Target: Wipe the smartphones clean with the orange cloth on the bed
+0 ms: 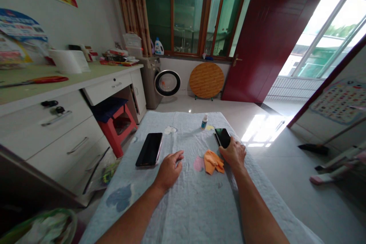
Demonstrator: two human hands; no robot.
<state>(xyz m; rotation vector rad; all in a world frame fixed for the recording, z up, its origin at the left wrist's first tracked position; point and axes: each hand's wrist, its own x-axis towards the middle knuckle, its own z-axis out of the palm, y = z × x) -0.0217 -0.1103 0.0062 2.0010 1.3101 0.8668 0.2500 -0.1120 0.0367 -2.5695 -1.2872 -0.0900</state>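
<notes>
My right hand (235, 153) grips the near end of a dark-screened phone (223, 137) at the right side of the cloth-covered table (191, 202). My left hand (170, 168) lies on the cloth with its fingers loosely apart and nothing in it. Left of that hand, a larger black-screened tablet (150, 149) lies flat, apart from the fingers. A crumpled orange cloth (212, 162) rests between my hands, nearer the right one. Farther back stands a small spray bottle (204, 122) with a white top and a blue label, upright.
A desk (94, 72) with drawers runs along the left, bearing a paper roll (67, 61) and red-handled scissors (50, 79). Below it is a red stool (117, 129). A washing machine (150, 84) stands beyond with its door open. A bin (71, 221) sits at lower left.
</notes>
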